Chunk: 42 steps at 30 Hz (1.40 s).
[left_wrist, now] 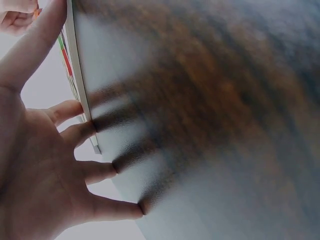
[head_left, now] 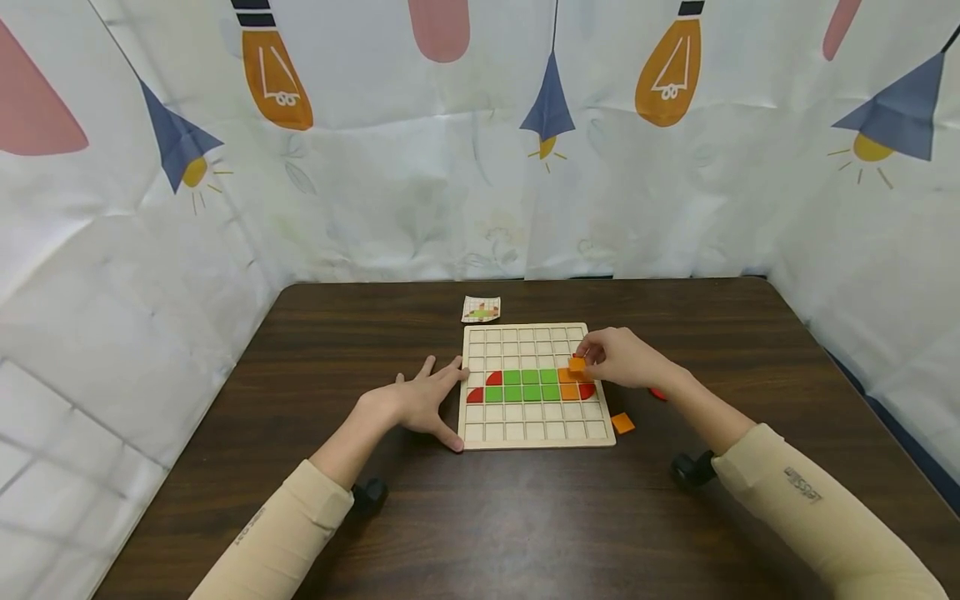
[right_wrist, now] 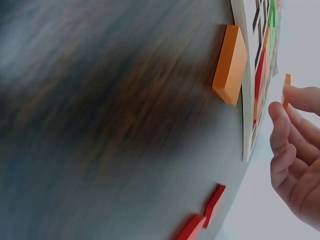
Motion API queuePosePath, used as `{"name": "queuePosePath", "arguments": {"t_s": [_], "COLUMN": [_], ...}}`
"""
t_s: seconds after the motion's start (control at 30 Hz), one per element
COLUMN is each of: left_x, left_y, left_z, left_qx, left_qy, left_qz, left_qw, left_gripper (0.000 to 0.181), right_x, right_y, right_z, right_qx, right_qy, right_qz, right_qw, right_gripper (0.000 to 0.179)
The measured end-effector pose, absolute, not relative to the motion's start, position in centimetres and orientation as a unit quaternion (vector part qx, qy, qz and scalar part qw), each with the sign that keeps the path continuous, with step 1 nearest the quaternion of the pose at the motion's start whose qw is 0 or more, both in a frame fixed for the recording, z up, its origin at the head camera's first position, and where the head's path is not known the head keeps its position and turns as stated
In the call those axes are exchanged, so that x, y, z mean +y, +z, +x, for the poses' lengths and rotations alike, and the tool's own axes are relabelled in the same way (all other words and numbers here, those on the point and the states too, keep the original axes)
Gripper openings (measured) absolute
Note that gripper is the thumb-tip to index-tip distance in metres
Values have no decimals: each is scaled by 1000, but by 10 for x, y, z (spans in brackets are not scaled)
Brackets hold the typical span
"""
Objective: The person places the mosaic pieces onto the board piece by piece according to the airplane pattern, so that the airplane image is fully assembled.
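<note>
A pale wooden grid board (head_left: 525, 432) lies on the table with two rows of coloured tiles across its middle. Green square tiles (head_left: 530, 384) fill the centre, orange tiles (head_left: 568, 392) sit to their right, and red round-edged pieces (head_left: 476, 395) are at the ends. My right hand (head_left: 624, 358) pinches an orange square tile (head_left: 577, 364) between thumb and fingers, over the board's right side; the right wrist view shows this tile edge-on. With fingers spread, my left hand (head_left: 412, 403) rests at the board's left edge, the thumb by its lower corner.
A small picture card (head_left: 481, 309) lies behind the board. Beside its right edge is a loose orange tile (head_left: 622, 423). Red pieces (right_wrist: 214, 205) lie on the table farther right, partly under my right forearm in the head view. A patterned white curtain (head_left: 420, 208) hangs behind the table.
</note>
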<state>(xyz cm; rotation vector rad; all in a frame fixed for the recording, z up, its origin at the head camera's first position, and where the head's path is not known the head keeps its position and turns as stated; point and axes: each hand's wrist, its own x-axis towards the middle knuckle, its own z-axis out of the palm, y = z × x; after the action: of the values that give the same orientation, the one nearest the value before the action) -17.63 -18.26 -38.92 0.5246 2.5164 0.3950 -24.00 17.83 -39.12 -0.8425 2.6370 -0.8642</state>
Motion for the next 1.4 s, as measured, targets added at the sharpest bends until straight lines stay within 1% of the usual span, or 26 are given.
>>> {"name": "queuePosePath", "arguments": {"t_s": [0.37,1.07,1.4], "left_x": [-182,-182,-181], "left_y": [-390,-389,-388], "left_z": [-177,-177,-177], "left_qx": [933,934,933], "left_qy": [146,144,145], "left_qz": [194,195,196], "left_qw": [267,264,263], "left_gripper": [117,118,118], "right_x": [155,121,113], "right_y": [-396,-403,-404], "right_z": [-251,-260,-262], "right_qx": [904,898,899], "right_qy": [-296,-311,-298], "right_qz": [-290,-290,-296], "right_qw": [105,117,121], "right_gripper": [19,18,17]}}
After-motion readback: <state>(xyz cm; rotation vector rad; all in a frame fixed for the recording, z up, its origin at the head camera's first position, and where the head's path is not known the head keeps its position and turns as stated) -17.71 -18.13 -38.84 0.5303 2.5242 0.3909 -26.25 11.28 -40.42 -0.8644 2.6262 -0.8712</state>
